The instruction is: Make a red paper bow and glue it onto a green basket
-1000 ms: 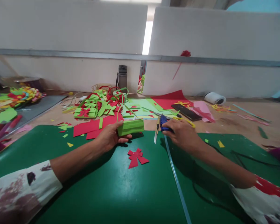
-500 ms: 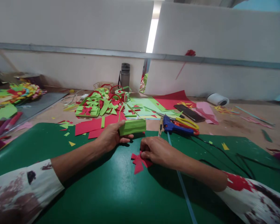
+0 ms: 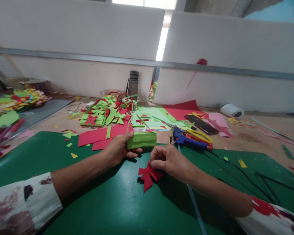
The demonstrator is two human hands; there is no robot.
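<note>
My left hand (image 3: pixel 120 146) grips the left end of a small green paper basket (image 3: pixel 142 140), thumb on top and fingers beneath, holding it just above the green mat (image 3: pixel 107 202). A thin handle strip rises from the basket. My right hand (image 3: pixel 168 160) pinches a red paper bow (image 3: pixel 147 176) between thumb and fingertips, to the right of and nearer than the basket. The bow's tails spread towards me, and its shadow falls on the mat. A blue glue gun (image 3: pixel 186 138) lies beyond my right hand, beside yellow-handled scissors (image 3: pixel 201 135).
Red card strips (image 3: pixel 98 137) and a pile of green and red paper baskets and bows (image 3: pixel 110 112) lie behind my left hand. A phone (image 3: pixel 201 124), a dark bottle (image 3: pixel 134 85) and a white roll (image 3: pixel 231 110) stand or lie farther back. The black cable (image 3: pixel 237 168) trails right.
My right hand has lifted the red bow slightly off the mat, showing more of it. The basket in my left hand has turned a little. The view has tilted up slightly.
</note>
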